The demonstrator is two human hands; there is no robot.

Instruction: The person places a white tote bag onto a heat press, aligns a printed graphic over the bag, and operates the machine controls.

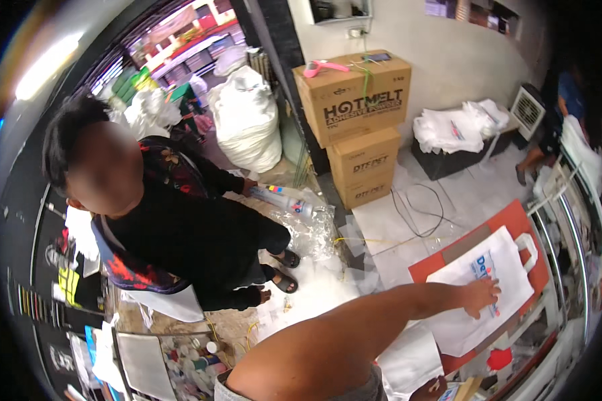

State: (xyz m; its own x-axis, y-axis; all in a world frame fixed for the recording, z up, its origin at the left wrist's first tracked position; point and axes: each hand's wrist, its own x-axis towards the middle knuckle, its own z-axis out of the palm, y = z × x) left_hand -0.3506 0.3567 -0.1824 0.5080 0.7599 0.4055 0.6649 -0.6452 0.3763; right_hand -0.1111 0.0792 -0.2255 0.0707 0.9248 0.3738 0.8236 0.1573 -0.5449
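My left arm reaches across to the right, and my left hand (481, 297) lies palm down with fingers spread on a white bag (451, 327) bearing a blue print. The bag, with a white handle loop (528, 252) at its far right end, rests on an orange-red board (435, 267). Below it is another white piece, perhaps a second bag (408, 361). Only part of my right hand (429, 389) shows at the lower edge beside that piece; its fingers are mostly hidden. A red patch (499, 359) shows beside the board's near edge.
At left a co-worker (194, 227) stands holding clear printed film (281, 199). Cardboard boxes (361, 100) are stacked against the wall. White bags (458, 127) lie on a black bench. A loose cable (418, 214) crosses the floor. Metal rails (575, 247) run along the right.
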